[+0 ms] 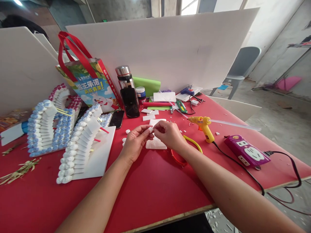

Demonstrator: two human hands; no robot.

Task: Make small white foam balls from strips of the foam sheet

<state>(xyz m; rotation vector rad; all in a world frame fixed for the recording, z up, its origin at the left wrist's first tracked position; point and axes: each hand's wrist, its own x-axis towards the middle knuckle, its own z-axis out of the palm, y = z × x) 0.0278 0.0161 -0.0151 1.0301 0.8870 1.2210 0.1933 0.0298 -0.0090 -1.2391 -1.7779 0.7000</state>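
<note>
Between the fingertips of both hands is a small white rolled piece [151, 129], which looks like tissue paper. My left hand [136, 139] pinches it from the left, and my right hand [168, 133] has its fingers closed against its other side. Beneath the hands lies a stack of white tissue sheets [155, 144], partly covered by them. A few small white rolls [127, 131] rest on the red table just left of my left hand. By my right wrist lie a yellow and red ring [194, 142] and a yellow glue gun [202, 124] with a clear glue stick.
White roll-edged [70, 158] and blue roll-edged [51, 129] structures stand left. Behind are a shopping bag [94, 87], a steel flask [123, 76], phones [117, 119] and a green cutter [181, 106]. A purple power strip [246, 152] trails cables at right.
</note>
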